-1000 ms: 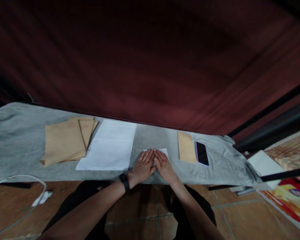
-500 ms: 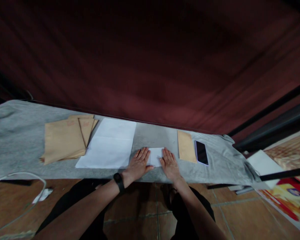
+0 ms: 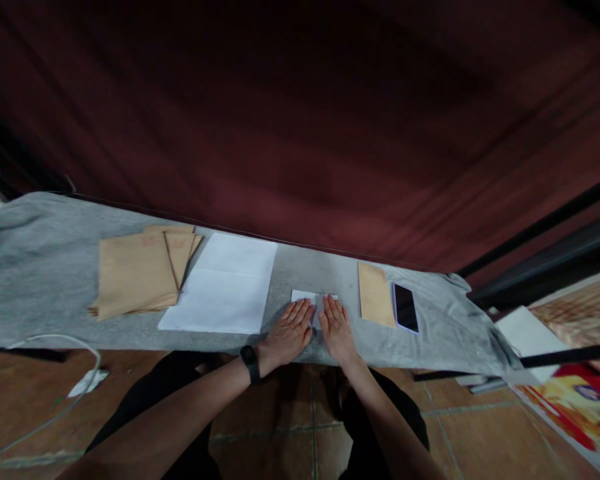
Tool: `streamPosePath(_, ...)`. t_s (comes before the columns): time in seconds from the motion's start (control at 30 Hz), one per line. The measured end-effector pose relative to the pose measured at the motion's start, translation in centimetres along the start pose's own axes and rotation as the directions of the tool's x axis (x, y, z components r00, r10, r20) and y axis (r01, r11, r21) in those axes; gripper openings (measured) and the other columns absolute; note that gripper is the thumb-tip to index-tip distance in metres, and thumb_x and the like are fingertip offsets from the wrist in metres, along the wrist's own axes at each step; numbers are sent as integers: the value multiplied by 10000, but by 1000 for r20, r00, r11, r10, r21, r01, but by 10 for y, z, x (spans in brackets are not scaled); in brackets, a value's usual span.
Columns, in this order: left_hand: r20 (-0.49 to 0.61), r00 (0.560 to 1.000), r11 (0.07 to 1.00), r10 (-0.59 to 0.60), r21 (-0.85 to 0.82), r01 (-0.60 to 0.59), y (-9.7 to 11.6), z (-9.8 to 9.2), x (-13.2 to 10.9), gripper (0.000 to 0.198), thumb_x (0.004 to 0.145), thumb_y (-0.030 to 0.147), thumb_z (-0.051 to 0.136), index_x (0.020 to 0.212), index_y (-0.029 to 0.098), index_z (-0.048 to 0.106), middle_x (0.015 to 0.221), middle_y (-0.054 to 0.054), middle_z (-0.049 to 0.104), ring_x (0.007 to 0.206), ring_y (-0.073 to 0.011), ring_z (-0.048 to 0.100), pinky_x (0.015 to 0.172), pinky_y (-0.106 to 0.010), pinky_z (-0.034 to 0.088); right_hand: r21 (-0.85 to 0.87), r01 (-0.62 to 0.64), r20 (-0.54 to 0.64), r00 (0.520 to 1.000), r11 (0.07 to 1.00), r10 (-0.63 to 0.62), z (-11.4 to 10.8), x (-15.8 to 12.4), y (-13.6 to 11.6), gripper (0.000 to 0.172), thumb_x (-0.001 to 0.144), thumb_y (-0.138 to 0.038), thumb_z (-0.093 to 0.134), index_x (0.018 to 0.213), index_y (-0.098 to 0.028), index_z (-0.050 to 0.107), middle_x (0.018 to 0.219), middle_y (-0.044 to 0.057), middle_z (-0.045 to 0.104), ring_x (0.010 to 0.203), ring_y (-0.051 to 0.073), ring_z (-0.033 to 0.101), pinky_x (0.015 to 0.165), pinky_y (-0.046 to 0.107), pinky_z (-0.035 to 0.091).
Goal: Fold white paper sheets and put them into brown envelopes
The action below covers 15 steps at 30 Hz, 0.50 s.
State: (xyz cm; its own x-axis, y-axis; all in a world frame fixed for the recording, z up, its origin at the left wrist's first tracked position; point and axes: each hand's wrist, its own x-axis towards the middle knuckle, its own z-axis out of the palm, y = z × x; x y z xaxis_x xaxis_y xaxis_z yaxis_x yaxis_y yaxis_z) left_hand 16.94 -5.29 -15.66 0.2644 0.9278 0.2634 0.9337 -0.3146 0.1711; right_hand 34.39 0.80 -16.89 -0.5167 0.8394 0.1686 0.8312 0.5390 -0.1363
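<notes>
A small folded sheet of white paper (image 3: 303,294) lies near the front edge of the cloth-covered table, mostly hidden by my hands. My left hand (image 3: 291,331) rests flat on it, fingers stretched out, with a black band on the wrist. Beside it my right hand (image 3: 335,328) is also laid flat on the paper, fingers extended. To the left is a stack of larger white sheets (image 3: 223,287) with a crease across. A single brown envelope (image 3: 376,293) lies to the right of my right hand.
Several brown envelopes (image 3: 133,273) are piled at the left. A phone (image 3: 405,307) in a pale purple case lies at the right on the grey cloth (image 3: 55,267). A dark red curtain (image 3: 300,167) hangs behind. A white cable (image 3: 93,350) loops over the front left edge.
My left hand has slid right over the small paper, closer to my right hand. The right hand still lies flat there, nearly where it was. The view has shifted slightly.
</notes>
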Motion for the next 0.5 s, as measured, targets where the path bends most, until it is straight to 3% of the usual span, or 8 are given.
streamPosePath(0.17,-19,1000,1000,-7,3,7,1,12,-3,570,1009,368,338,1482,56,409,1556,-176,410,1481,-254,323,1216,-425,255,-35,35,19,999,999,-35,4,3,-11,546,1062,-333,196,1536,-111,353,1612,138,319,1501,242,268,1203,465,247)
streamPosePath(0.37,-34,998,999,-49,20,49,-7,9,-10,641,992,508,408,1521,149,365,1591,-152,358,1493,-267,296,1219,-451,226,-78,-54,-18,998,995,53,6,-6,9,573,1061,-391,219,1557,-117,305,1606,138,330,1489,262,290,1195,473,239)
streamPosePath(0.5,-13,998,998,-54,18,54,-8,6,-13,719,966,601,425,1521,146,370,1601,-164,333,1503,-281,267,1226,-448,184,-71,-81,-19,997,994,80,8,-10,14,598,1059,-425,202,1563,-115,289,1612,134,318,1492,260,283,1203,461,217)
